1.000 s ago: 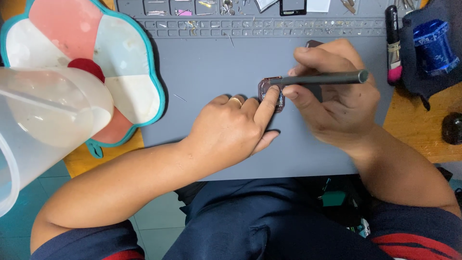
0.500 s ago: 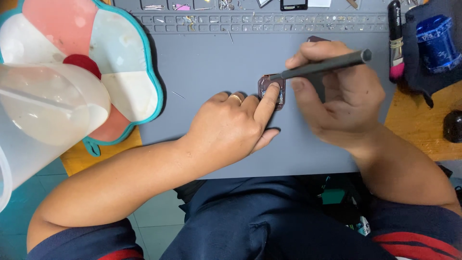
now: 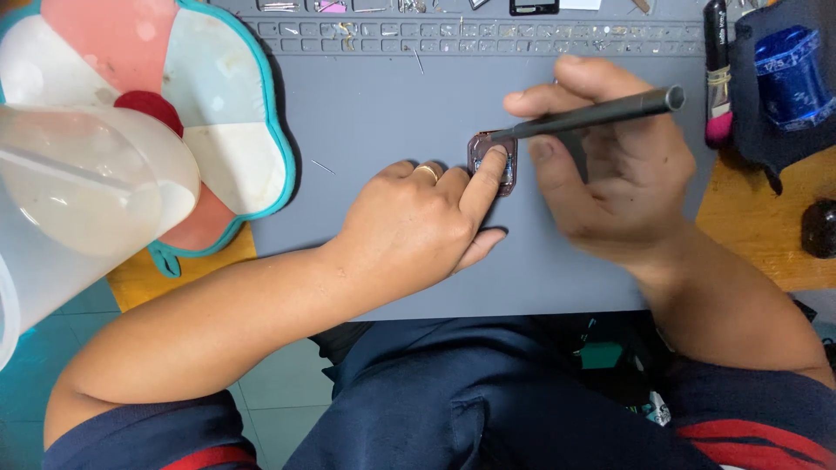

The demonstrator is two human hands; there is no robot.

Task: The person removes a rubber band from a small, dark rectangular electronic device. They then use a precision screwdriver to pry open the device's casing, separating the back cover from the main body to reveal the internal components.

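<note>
Where the grey work mat (image 3: 392, 113) covers a wooden table (image 3: 749, 209), tiled floor (image 3: 287, 383) shows below.
</note>
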